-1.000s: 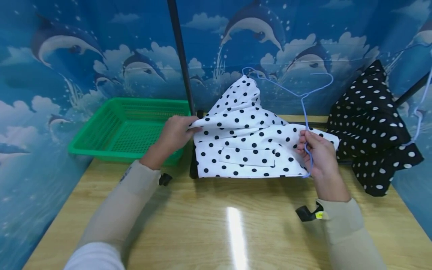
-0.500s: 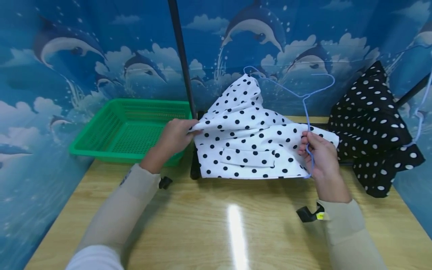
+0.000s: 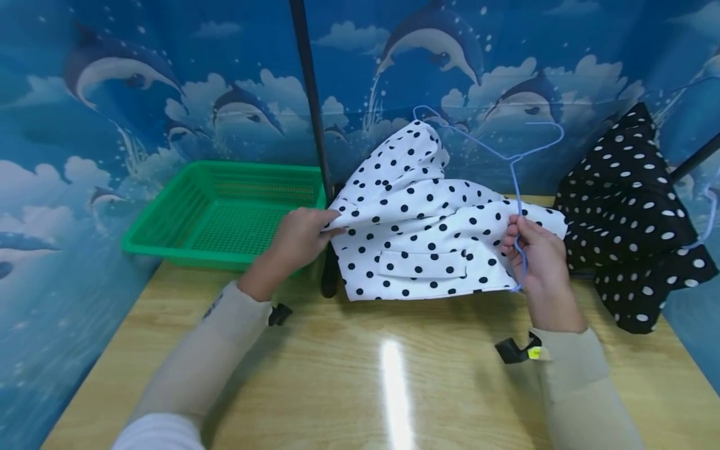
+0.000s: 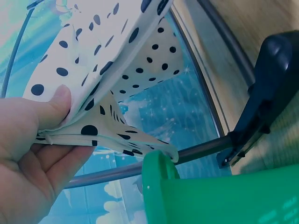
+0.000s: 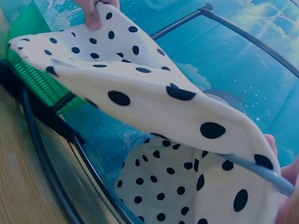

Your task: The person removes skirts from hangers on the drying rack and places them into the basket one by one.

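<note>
A white garment (image 3: 394, 215) with black polka dots and a flap-like strip hangs spread in the middle of the head view. At its left edge my left hand (image 3: 300, 236) pinches the cloth between thumb and fingers; the left wrist view shows the folded edge in that grip. My right hand (image 3: 539, 253) grips a blue wire hanger (image 3: 515, 181) beside the garment's right end. The hanger's hook points up, and one arm of it reaches the garment's upper left peak. In the right wrist view, the hanger wire (image 5: 252, 169) runs inside the garment's opening.
A green plastic basket (image 3: 185, 255) stands at the left on the wooden table (image 3: 315, 375). A black pole (image 3: 308, 75) of a rack rises behind. On the right hangs a black garment (image 3: 624, 206) with white dots. A dolphin-print curtain (image 3: 247, 50) covers the back.
My left hand has shifted slightly right and down, and the garment's lower left corner has moved right with it. My right hand keeps hold of the hanger. The view has shifted slightly.
</note>
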The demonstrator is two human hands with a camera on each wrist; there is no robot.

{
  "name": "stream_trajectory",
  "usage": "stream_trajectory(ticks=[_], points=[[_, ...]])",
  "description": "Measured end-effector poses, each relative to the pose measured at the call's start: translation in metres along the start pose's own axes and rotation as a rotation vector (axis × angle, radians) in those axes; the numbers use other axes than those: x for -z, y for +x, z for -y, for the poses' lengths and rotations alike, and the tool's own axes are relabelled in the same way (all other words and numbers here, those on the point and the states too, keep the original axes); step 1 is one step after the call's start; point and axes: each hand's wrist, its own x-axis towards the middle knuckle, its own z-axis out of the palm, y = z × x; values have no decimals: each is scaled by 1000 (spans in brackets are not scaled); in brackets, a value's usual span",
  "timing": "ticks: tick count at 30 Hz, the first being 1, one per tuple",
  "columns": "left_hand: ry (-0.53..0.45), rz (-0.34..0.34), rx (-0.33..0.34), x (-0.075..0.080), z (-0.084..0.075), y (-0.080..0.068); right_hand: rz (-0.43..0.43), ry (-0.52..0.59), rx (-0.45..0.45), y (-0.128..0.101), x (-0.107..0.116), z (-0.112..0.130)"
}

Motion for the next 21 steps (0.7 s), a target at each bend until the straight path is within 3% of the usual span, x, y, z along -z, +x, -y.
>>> stream_trajectory(ticks=[11,21], points=[[-11,2,-46,-2,-10,-8,1,19,31,8,5,0],[-24,-74,-40,-1,2,-8,53,-6,15,4,8,4]])
